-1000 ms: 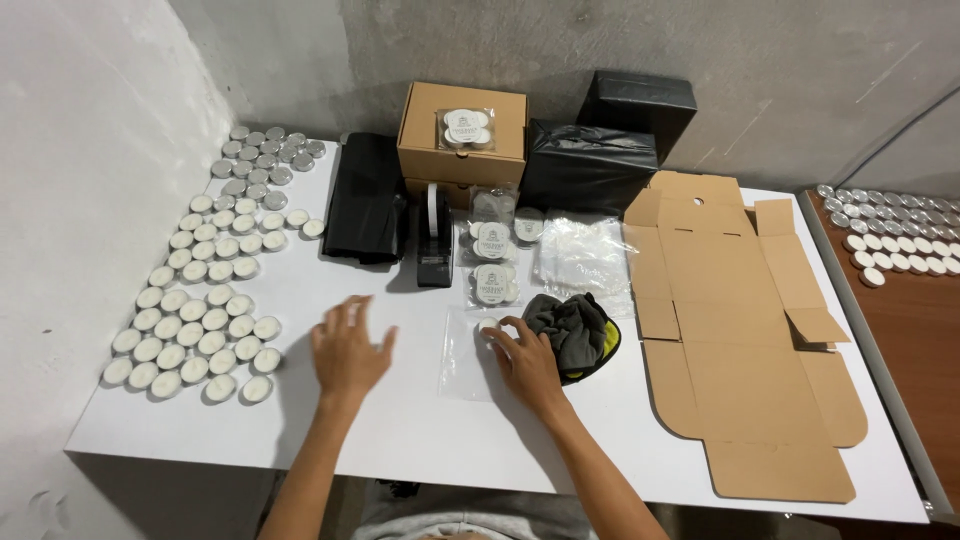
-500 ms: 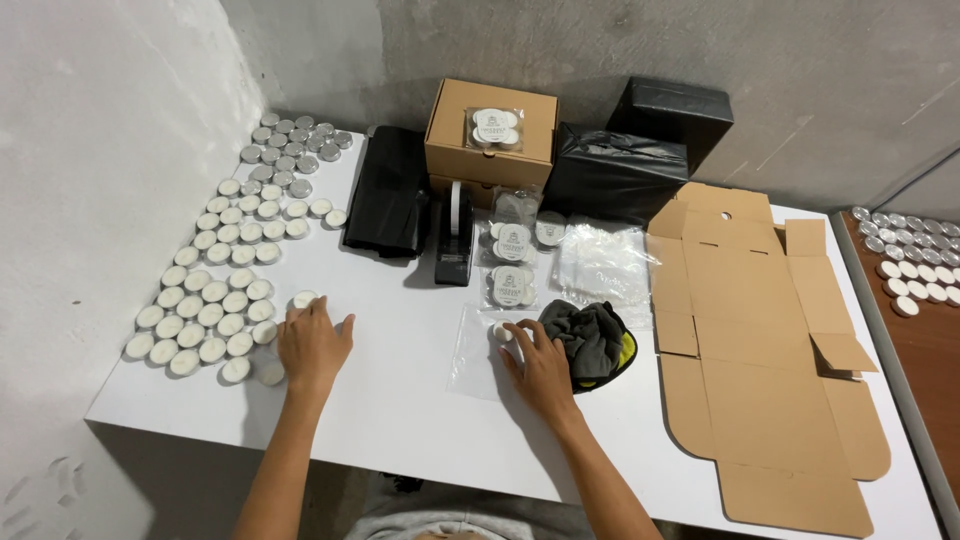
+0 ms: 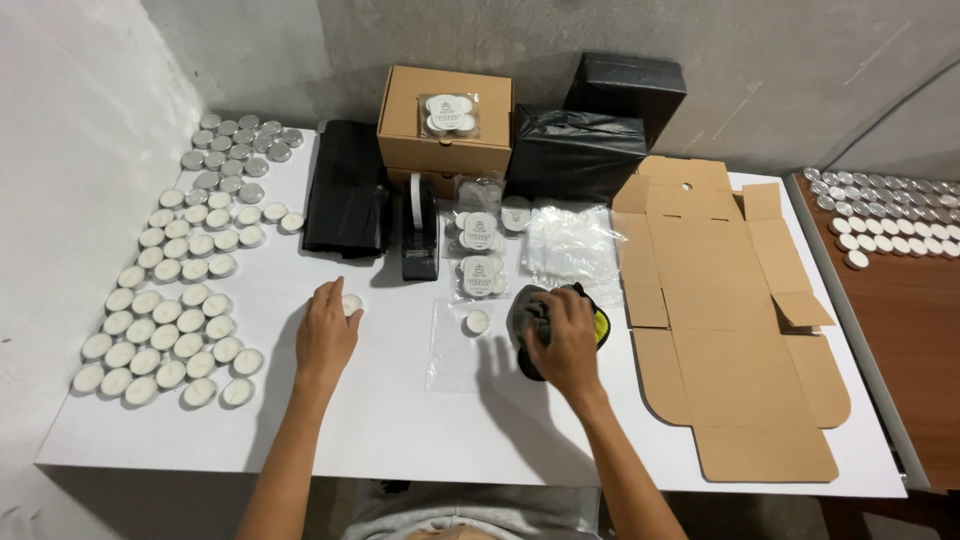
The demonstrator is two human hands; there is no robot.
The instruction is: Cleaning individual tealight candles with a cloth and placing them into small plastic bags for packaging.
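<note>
The white tabletop (image 3: 400, 440) is the largest thing, and its near edge has a wide bare strip between the two forearms. The left edge meets a pale wall; at the right edge a brown wooden surface (image 3: 900, 340) begins, with more small candles in rows.

The flat unfolded cardboard box (image 3: 720, 310) lies along the right edge and takes most of the room there, so that side has little free space. At the far edge stand two black bags (image 3: 590, 140) and a closed brown carton (image 3: 445, 120) with a small packet of four candles (image 3: 450, 112) on its lid. A folded black bag (image 3: 347, 205) and a black tape dispenser (image 3: 420, 230) lie in front of them.

Many rows of tealight candles (image 3: 170, 300) fill the left edge from the far corner down toward the near corner. Near the middle lie small clear packets (image 3: 480, 250) with candles inside, and a heap of empty clear bags (image 3: 570, 240).

One clear flat bag (image 3: 455, 350) lies in the middle of the tabletop, and a single tealight (image 3: 476, 322) sits on its upper part; I cannot tell if it is inside.

The right hand (image 3: 565, 340) rests with curled fingers on a black cloth (image 3: 535, 315) with a yellow edge, just beside the clear bag. The left hand (image 3: 325, 330) lies left of the bag, fingers together, its fingertips touching one loose tealight (image 3: 351, 303).
</note>
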